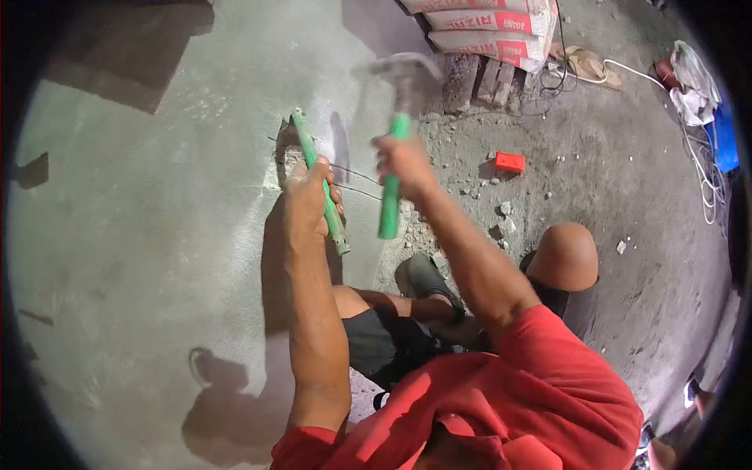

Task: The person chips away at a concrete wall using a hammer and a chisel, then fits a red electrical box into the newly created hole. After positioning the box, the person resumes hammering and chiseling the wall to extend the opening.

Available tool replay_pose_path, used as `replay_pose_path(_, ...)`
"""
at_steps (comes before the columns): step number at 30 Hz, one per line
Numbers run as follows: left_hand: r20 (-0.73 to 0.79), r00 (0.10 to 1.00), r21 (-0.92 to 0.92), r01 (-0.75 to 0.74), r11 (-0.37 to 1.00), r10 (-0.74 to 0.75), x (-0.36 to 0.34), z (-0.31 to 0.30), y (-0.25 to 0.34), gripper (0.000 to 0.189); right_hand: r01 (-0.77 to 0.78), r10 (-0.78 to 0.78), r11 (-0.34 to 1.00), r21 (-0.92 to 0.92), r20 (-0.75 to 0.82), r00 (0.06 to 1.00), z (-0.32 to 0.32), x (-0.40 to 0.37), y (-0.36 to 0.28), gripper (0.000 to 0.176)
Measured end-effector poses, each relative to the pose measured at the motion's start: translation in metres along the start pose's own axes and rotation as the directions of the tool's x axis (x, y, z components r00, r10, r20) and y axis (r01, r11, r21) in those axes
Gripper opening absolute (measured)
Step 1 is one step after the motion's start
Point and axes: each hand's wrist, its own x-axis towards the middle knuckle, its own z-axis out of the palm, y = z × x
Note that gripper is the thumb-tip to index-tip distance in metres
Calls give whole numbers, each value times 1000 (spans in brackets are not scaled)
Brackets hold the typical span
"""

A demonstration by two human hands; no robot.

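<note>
My left hand is wrapped around a slim green bar. Its upper end lies over a rough, chipped hole in the grey plastered wall. My right hand grips the green handle of a hammer, right of the bar and apart from it. Motion blurs the hammer's curved metal head. Two thin dark wires stretch between the area by my left hand and the floor side.
A red box lies among rubble on the floor. Stacked cement bags rest on wooden blocks at the top. My knee and shoe are close by. Cables and a blue item are far right.
</note>
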Motion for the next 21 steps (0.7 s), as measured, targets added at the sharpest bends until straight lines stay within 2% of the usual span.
replay_pose_path(1,2,1000,-5,-3,1000,3,-1,0,1,15,-55,62,988,147,-42,997,-17,-6,-26,18)
replay_pose_path(2,8,1000,-1,0,1000,0,-1,2,3,14,36,-29,990,140,-47,998,-37,-8,-38,19)
replay_pose_path(3,11,1000,6,12,1000,-12,-2,3,2,14,167,-159,984,61,-119,980,-49,-13,-56,16)
replay_pose_path(6,2,1000,-38,31,999,-31,-3,3,2,13,365,-313,860,356,-198,929,-50,-15,-83,18)
replay_pose_path(8,-4,1000,-20,17,1000,-17,1,2,2,13,530,-464,804,269,-272,843,-15,-16,-63,26)
replay_pose_path(9,-8,1000,1,19,1000,-19,0,1,0,13,510,-526,850,-134,-265,808,5,-12,-26,25)
replay_pose_path(10,-15,1000,3,21,1000,-21,-1,-1,-1,13,487,-506,858,-164,-102,856,21,-1,25,25)
replay_pose_path(11,0,1000,-13,20,1000,-20,-1,-2,0,13,124,-52,928,-351,210,976,25,-4,35,19)
replay_pose_path(12,21,1000,-28,19,999,-18,1,-2,2,13,139,-98,962,-236,178,979,25,-1,40,19)
replay_pose_path(13,25,1000,-28,15,999,-15,2,-3,3,13,-23,26,999,-42,64,998,12,6,39,20)
replay_pose_path(14,43,999,-45,32,998,-30,1,-6,4,16,-171,175,972,162,-13,984,0,0,17,22)
replay_pose_path(16,59,997,-64,54,996,-51,3,-7,3,19,-46,58,994,99,-116,992,-28,-5,-6,21)
replay_pose_path(18,38,999,-29,20,999,-19,3,-4,-3,20,189,-166,969,160,-147,975,-52,-10,-38,19)
replay_pose_path(20,34,999,-30,23,999,-22,-2,2,1,17,318,-257,899,301,-223,940,-53,-9,-64,25)
replay_pose_path(21,20,1000,-39,17,999,-16,-3,3,4,14,352,-262,822,447,-251,932,-43,-10,-68,22)
